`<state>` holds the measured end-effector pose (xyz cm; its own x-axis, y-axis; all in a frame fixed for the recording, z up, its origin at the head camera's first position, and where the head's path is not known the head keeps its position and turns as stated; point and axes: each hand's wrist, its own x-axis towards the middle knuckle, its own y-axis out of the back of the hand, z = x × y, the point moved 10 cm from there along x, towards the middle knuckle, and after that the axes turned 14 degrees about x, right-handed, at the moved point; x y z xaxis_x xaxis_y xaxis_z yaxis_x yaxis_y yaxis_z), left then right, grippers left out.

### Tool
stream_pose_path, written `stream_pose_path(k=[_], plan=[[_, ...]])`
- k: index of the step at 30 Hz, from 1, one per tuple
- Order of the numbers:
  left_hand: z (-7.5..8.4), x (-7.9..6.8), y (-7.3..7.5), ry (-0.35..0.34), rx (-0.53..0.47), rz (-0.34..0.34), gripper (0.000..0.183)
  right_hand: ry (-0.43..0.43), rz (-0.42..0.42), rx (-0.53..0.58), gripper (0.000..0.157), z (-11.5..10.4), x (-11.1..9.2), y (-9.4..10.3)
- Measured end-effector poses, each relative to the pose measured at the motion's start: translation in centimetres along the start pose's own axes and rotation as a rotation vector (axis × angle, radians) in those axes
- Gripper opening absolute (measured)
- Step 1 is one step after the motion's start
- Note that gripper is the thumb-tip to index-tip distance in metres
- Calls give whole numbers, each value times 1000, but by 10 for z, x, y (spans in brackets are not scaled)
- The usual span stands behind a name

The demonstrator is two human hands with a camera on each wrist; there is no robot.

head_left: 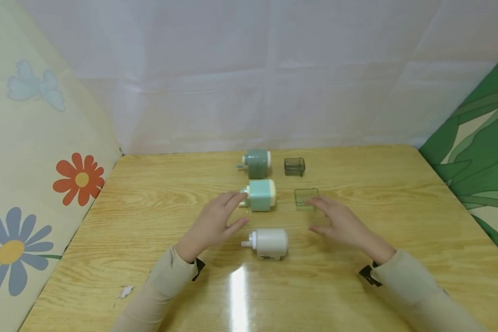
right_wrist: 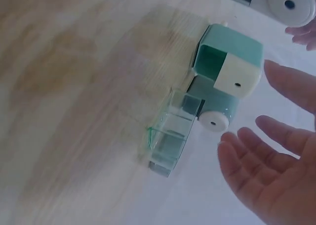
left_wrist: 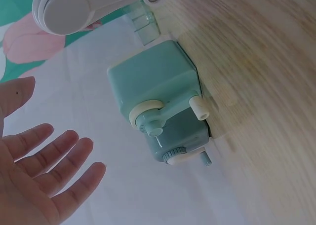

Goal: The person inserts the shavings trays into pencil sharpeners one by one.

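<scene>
Three hand-crank pencil sharpeners lie in a column on the table, cranks to the left: a dark green one [head_left: 257, 163] at the back, a mint one [head_left: 259, 195] in the middle and a white one [head_left: 272, 243] in front. My left hand [head_left: 212, 222] hovers with spread fingers, its fingertips overlapping the mint sharpener's crank in the head view. Opposite it, my right hand [head_left: 343, 224] is held with loosely bent fingers and nothing in them. Its fingertips overlap a clear green shavings drawer [head_left: 302, 197]. In the right wrist view the mint sharpener [right_wrist: 236, 45] shows an open drawer slot.
A smoky grey drawer [head_left: 294, 167] sits right of the dark green sharpener. The wooden table [head_left: 170, 184] ends at a white cloth backdrop [head_left: 232, 92]. Flower-painted panels [head_left: 33, 184] stand at both sides. A pale torn patch [head_left: 126, 291] marks the front left tabletop.
</scene>
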<state>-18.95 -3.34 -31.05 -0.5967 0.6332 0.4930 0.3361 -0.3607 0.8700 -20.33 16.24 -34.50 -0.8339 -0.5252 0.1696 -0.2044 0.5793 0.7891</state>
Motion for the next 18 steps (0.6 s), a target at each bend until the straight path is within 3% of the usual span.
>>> stream_pose_path(k=[10,18], plan=[[0,-2,-3,6,9,-17,50,-109,-70,-157,70,29,21,3],[1,-3,-3,1,13,-21,49,-179,-134,-168,74,54,34,-3]])
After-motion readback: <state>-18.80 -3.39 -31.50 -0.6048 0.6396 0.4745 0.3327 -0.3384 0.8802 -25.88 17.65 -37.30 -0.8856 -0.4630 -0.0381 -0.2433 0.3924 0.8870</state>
